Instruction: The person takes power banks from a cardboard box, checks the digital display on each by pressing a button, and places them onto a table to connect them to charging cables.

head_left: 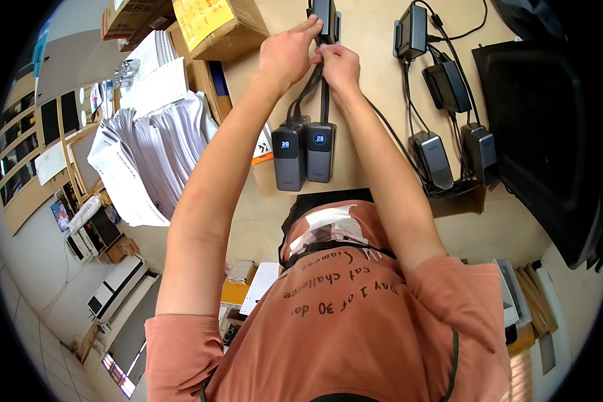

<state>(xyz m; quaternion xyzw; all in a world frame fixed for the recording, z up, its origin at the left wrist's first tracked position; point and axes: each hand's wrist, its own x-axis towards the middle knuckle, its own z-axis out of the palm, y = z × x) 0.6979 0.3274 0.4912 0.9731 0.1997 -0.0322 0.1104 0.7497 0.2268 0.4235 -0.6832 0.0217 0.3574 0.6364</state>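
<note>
Two dark grey power banks [289, 161] with small lit displays stand side by side near the table's front edge. Black flat cables [325, 94] run from their tops to a dark grey box-shaped device [325, 20] at the far edge of view. My left hand [285, 57] grips that device from its left, fingers along its side. Just below it, my right hand [340, 67] has its fingers pinched on a cable end at the device's lower edge. The plug itself is hidden by the fingers, so I cannot tell whether it sits in a port.
To the right, several similar dark devices [447, 84] are linked by black cables. Beyond them stands a large black monitor-like panel [536, 134]. A cardboard box [238, 30] with a yellow label and stacked papers [151, 151] are on the left.
</note>
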